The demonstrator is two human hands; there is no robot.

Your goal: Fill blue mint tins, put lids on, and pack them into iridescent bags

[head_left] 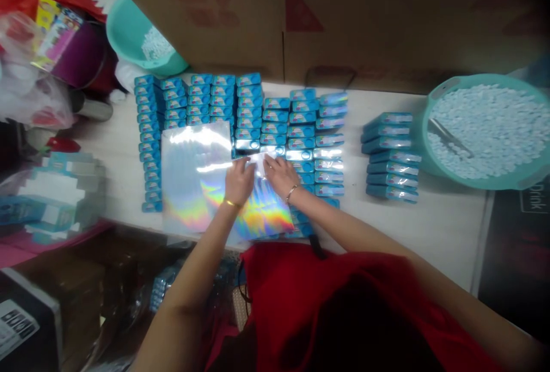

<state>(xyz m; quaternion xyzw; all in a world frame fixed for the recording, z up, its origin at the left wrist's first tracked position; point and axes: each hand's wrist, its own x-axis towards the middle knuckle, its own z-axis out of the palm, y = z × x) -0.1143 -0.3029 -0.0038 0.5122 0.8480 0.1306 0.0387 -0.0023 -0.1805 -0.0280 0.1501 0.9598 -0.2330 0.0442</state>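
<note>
My left hand (pixel 239 181) and my right hand (pixel 280 177) are close together over the middle of the table. Both have their fingers closed on the far edge of a shiny holographic sheet (pixel 253 214), where a small white strip (pixel 258 160) shows between the fingertips. The sheet reflects rainbow colours and slopes down toward my body. Left of it, a second silvery sheet (pixel 189 165) lies over part of the rows of small blue boxes (pixel 249 105). More boxes stand in columns just beyond and to the right of my right hand.
On the right is a separate row of blue boxes (pixel 391 157) beside a teal basin (pixel 433 160) full of small white pieces, with a metal scoop (pixel 451 137) in it. Another teal basin (pixel 124 22) stands at back left. Large cardboard boxes (pixel 240 16) wall off the far side.
</note>
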